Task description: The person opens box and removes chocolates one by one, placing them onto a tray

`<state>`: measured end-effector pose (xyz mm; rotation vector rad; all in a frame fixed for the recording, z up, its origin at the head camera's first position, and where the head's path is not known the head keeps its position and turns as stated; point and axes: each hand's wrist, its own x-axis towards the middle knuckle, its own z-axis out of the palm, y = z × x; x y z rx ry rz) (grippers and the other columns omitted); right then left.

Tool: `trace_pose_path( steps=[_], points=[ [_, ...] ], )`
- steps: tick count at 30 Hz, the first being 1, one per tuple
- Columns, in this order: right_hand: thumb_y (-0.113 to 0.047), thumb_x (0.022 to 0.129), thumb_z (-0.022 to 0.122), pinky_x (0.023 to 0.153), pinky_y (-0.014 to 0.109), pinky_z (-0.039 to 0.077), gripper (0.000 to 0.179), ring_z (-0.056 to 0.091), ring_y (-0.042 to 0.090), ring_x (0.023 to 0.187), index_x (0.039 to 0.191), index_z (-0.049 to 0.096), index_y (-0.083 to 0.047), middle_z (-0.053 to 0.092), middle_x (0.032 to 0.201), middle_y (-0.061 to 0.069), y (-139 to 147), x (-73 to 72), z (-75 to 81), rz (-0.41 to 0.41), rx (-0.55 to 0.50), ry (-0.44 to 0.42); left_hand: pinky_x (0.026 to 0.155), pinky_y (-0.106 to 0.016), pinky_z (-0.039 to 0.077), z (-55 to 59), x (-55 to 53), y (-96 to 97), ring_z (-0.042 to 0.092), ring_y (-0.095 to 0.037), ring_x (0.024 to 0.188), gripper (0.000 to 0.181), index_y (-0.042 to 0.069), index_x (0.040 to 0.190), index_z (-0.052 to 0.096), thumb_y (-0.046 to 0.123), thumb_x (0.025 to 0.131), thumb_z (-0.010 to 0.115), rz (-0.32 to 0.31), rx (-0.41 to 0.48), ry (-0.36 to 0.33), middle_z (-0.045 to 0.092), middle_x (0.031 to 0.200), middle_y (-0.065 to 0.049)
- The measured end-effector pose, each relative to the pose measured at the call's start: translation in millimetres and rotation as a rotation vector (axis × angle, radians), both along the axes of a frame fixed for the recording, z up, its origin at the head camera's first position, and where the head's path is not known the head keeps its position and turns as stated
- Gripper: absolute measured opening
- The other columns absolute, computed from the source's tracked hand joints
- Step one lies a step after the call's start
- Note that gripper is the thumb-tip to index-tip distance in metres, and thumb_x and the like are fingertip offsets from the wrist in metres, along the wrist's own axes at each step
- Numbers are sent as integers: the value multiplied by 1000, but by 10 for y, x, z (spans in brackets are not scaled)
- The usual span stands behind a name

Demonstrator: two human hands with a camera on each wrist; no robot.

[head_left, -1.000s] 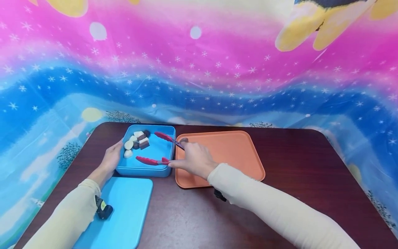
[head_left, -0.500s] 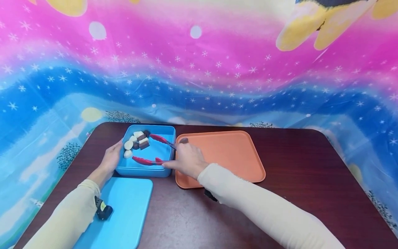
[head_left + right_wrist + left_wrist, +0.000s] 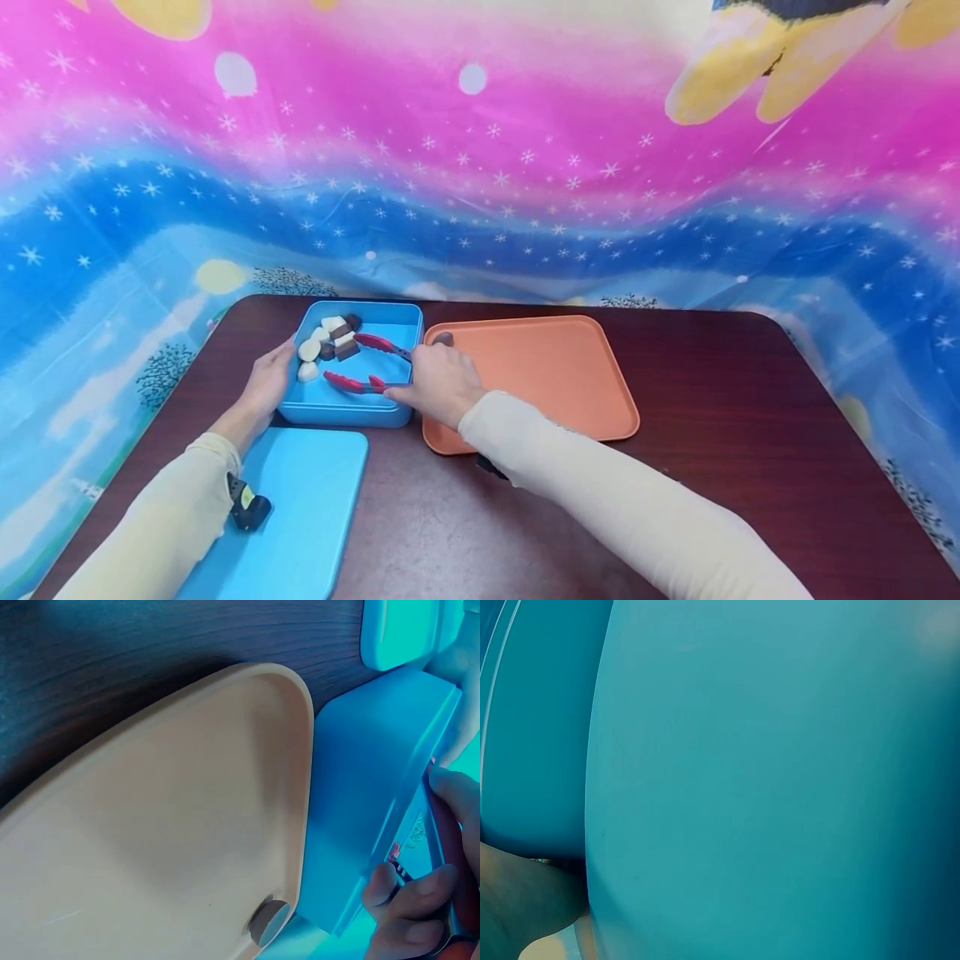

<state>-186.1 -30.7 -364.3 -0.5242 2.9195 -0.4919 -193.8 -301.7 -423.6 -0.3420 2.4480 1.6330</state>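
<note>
Colourful cloth [image 3: 450, 183], pink and blue with printed snowflakes, hangs behind the dark brown counter [image 3: 720, 400] at which I work. Near its far left corner stands a blue box [image 3: 341, 415], without its cover on it. My left hand [image 3: 268, 382] touches the left wall of this box; how its fingers lie I cannot tell, because they are partly hidden. With my right hand [image 3: 444, 379] I hold the tongs [image 3: 345, 383], my fingers closed around their handle. Both arms of the tongs are spread, and their red tips are inside the box. One tip is just beside a striped brown-and-white piece [image 3: 346, 348], but I cannot tell if they touch. White pieces [image 3: 309, 350] and dark pieces [image 3: 327, 351] lie close together along the left side of the box. Toward the middle of the far edge, just beside the box, is an orange tray [image 3: 547, 375], and near its far left corner a round brown piece [image 3: 270, 922]. Along the left edge of the counter, closer to me, a blue lid [image 3: 315, 500] lies flat under my left forearm.
</note>
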Motion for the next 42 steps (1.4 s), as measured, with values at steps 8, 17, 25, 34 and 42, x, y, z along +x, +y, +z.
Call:
trace_pose_path(
  steps=[8,17,25,34,42],
  points=[
    [-56,85,76,45,22,43,42,54,13,55,90,67,-15,56,64,0,-78,-1,-9,-25,31,19,128,-61,6,-6,-3,-6,-3,-39,158,61,14,162,0,44,110,10,-4,-12,8,-2,171,-12],
    [-57,87,73,44,22,41,42,53,13,56,89,67,-16,54,63,-1,-113,-26,-42,4,129,90,128,-61,6,-11,-15,-13,-3,-39,158,61,14,162,-1,44,110,11,-6,-6,4,-2,171,-12],
    [-54,89,73,42,20,39,40,51,12,51,89,67,-15,53,60,-1,-69,-22,-57,15,110,95,128,-60,7,-12,-18,-5,-2,-37,159,61,17,162,0,48,110,12,-9,17,9,0,171,-10],
    [-54,91,71,41,22,38,39,51,12,49,94,69,-15,52,58,-2,77,30,-80,41,4,119,128,-60,8,-15,-7,9,-3,-38,159,62,17,162,-2,48,110,11,-14,5,-1,-1,171,-10],
    [-51,91,72,44,21,41,48,53,11,52,121,72,-14,55,59,-3,191,100,-69,42,-61,97,128,-62,6,-12,19,2,-4,-40,158,61,14,162,-2,44,110,11,-29,-24,9,-3,171,-13]
  ],
)
